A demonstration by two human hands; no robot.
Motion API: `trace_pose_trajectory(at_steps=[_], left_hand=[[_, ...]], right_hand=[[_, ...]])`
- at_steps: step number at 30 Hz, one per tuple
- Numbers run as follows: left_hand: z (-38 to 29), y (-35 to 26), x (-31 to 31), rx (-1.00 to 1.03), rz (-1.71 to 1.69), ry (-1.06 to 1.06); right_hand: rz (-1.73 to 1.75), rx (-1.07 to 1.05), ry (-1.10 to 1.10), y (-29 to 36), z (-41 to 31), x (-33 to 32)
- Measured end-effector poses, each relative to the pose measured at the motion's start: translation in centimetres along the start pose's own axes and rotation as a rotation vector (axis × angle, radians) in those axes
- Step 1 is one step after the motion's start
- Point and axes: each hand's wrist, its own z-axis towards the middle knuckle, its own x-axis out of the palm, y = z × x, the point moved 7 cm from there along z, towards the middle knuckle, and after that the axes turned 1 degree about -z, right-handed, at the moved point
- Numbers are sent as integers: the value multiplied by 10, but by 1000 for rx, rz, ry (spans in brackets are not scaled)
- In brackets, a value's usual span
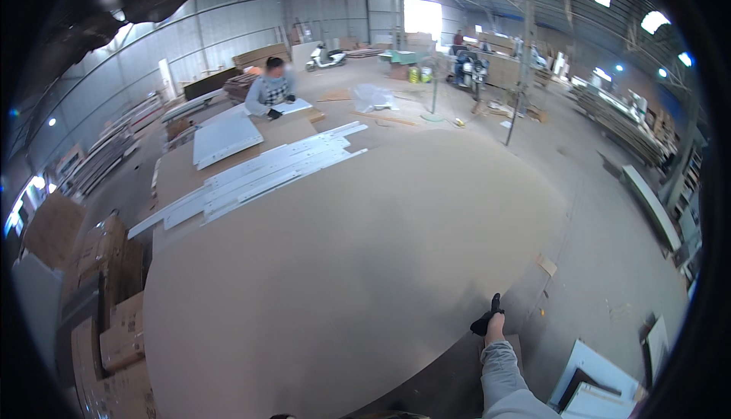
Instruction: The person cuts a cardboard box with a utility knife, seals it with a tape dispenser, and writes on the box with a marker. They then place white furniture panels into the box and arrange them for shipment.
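A large flat brown sheet of board, perhaps cardboard or fibreboard, spreads out before me. At its right edge is my right hand, in a black glove, the bare wrist showing below a grey sleeve. One gloved finger points away from me and the rest of the hand lies over the edge. Whether it grips the board cannot be told. My left hand is out of view. Long white panel strips with small holes lie overlapping along the sheet's far left side.
Across the work surface a person in dark gloves handles a white panel, beside stacked white boards. Cardboard boxes flank the left. Panel offcuts lie at lower right. A thin post stands beyond the sheet.
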Motion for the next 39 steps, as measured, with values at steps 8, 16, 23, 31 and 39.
trace_pose_trajectory(at_steps=[8,16,23,31,39], left_hand=[[79,-72,37,537,12,383],[69,-97,158,173,-760,1133],[-102,-67,262,-370,-424,1818],[-245,-40,413,106,-74,1722],[-262,-40,441,149,59,1505]], right_hand=[[125,-291,-236,-40,-133,-184],[-386,-217,-987,-88,-418,-437],[-476,240,-1501,-157,-648,-518],[-1114,-311,-1353,-100,-630,-514],[-1586,-217,-750,-51,-500,-559]])
